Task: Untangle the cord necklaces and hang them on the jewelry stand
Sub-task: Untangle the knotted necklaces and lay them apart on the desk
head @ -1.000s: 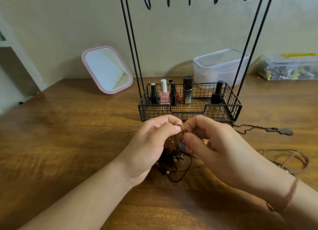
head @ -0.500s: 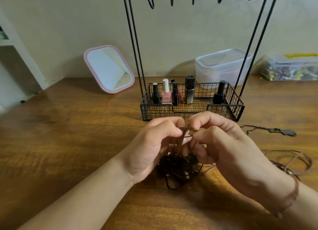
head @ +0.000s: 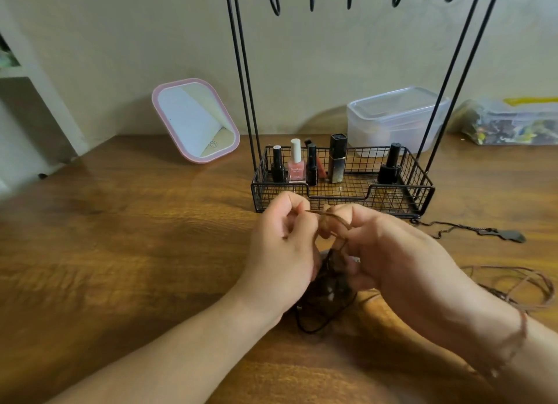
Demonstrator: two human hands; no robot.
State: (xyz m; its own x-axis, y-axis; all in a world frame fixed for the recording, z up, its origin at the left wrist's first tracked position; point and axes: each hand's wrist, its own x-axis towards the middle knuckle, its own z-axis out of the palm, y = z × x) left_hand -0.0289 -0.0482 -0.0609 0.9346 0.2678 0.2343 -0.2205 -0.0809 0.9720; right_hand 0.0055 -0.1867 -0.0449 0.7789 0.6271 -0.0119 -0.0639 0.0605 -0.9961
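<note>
Near the bench's front edge, the left hand (head: 282, 246) and right hand (head: 392, 252) each pinch a brown cord (head: 327, 219) above the tangle (head: 327, 285). The cords look light, limp and snag-prone; best pinched close to the knot. Beyond, the stand (head: 341, 192) has bare hooks.

L hand (head: 282, 246) & R hand (head: 392, 252) raised close together, fingers curled, each grip pinching tight.
</note>
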